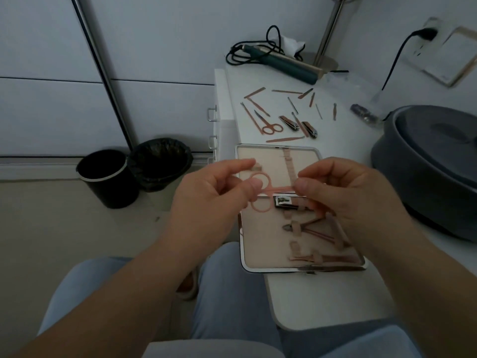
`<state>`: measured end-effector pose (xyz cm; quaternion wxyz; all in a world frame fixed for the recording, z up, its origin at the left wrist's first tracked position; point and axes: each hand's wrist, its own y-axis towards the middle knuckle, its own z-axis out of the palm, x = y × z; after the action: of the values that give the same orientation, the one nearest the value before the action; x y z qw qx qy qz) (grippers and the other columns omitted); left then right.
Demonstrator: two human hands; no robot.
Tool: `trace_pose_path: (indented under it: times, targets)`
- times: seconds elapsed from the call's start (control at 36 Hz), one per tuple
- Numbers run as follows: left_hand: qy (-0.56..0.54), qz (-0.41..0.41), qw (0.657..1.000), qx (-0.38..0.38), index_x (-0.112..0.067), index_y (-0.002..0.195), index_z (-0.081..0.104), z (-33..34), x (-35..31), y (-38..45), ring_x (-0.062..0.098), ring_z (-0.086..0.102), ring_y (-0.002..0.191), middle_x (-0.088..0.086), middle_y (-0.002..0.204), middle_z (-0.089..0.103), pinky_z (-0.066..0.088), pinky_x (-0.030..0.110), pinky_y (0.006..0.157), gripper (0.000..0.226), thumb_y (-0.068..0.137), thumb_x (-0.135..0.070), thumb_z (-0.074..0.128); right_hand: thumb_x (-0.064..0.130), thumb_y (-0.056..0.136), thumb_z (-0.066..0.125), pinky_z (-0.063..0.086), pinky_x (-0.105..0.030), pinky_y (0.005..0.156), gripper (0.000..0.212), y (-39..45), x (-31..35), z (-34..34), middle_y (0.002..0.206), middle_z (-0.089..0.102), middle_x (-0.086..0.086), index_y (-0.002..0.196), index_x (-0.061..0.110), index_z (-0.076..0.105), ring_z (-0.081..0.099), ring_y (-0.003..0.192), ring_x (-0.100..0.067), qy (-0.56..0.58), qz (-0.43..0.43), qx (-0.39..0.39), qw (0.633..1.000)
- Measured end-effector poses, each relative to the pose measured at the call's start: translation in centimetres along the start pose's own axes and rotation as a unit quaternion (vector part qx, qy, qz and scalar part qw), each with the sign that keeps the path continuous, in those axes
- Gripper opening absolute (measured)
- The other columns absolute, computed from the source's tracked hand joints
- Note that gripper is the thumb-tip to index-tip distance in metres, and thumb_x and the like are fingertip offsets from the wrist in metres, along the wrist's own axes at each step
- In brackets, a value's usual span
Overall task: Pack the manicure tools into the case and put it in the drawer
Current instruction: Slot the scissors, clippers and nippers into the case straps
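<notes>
Both hands are raised over the open case, sharing one tool. Left hand (214, 187): thumb and forefinger curled, pinching the ring handles of a pair of pink-handled scissors (260, 192). Right hand (343, 192): fingers curled, thumb and forefinger pinching the blade end of the same scissors; the blade tips are hidden behind the fingers.

Below them an open, chrome-rimmed manicure case with a beige lining (258, 257) lies flat on the white tabletop (322, 301), at its near-left edge. Already strapped into the near half: a black-and-silver nail clipper (284, 202), a rose-gold cuticle nipper (304, 227), and thin pink tools (317, 258) near the bottom rim. The far half shows only beige elastic loops.

Beyond the case, loose on the table: a small pair of rose-gold scissors (271, 126), two rose-gold nail clippers (299, 125), and a scatter of thin pink files and picks (286, 91).

Right of the case: a round dark grey tub (433, 166). Far end of the table: a teal hair tool with a coiled black cord (281, 62) and a metal lamp base.

On the table's left side, white drawers with metal handles (212, 115), closed. On the floor to the left: two black bins (134, 174).
</notes>
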<state>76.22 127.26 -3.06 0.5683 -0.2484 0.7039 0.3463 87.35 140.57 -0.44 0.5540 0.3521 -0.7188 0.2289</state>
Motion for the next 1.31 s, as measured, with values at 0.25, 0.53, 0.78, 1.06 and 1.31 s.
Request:
trace_pose_path:
  times: [0.25,0.53,0.78,1.06,1.31]
  targets:
    - [0.213,0.069,0.973,0.049,-0.043,0.085,0.065,-0.2,0.1,-0.1,-0.007,0.055,0.077,-0.022,0.071,0.063,0.04,0.004,0.067,0.017,0.07,-0.035,0.069,0.015,0.069,0.074,0.041,-0.013,0.04,0.012,0.5,-1.6,-0.2,0.046,0.058,0.002,0.065,0.026,0.071,0.047,0.039,-0.004,0.028,0.003,0.001,1.0]
    - [0.367,0.059,0.924,0.085,-0.035,0.087,0.07,-2.3,-0.3,1.0,-0.014,0.054,0.075,-0.035,0.062,0.052,0.036,0.0,0.068,0.015,0.073,-0.035,0.064,0.051,0.067,0.06,0.05,-0.021,0.054,0.014,-0.2,-2.5,-1.9,0.073,0.067,0.02,0.08,0.047,0.064,0.061,0.064,-0.004,-0.207,-0.064,-0.066,0.974]
    - [0.428,0.046,0.895,0.12,-0.04,0.084,0.068,-3.0,-0.6,0.9,-0.011,0.052,0.066,-0.03,0.055,0.049,0.031,0.004,0.057,0.024,0.064,-0.043,0.056,0.048,0.07,0.057,0.039,-0.016,0.057,0.008,0.1,-3.7,-2.4,0.08,0.061,0.033,0.074,0.042,0.061,0.058,0.072,0.004,-0.228,-0.052,-0.066,0.97]
    - [0.422,0.036,0.892,0.158,-0.045,0.068,0.06,-3.3,-0.8,1.4,-0.023,0.045,0.075,-0.033,0.049,0.052,0.03,-0.007,0.062,0.01,0.059,-0.046,0.054,0.047,0.07,0.057,0.039,-0.014,0.058,0.008,0.3,-4.0,-2.4,0.076,0.063,0.034,0.071,0.04,0.062,0.059,0.071,0.008,-0.211,-0.05,-0.054,0.975]
    - [0.467,0.053,0.875,0.116,-0.045,0.091,0.066,-1.4,-0.2,1.3,0.0,0.048,0.065,-0.026,0.067,0.053,0.036,0.014,0.061,0.019,0.074,-0.044,0.058,0.037,0.078,0.062,0.042,-0.002,0.054,0.005,0.3,-4.4,-2.5,0.075,0.063,0.035,0.074,0.039,0.062,0.059,0.07,0.01,-0.208,-0.064,-0.047,0.975]
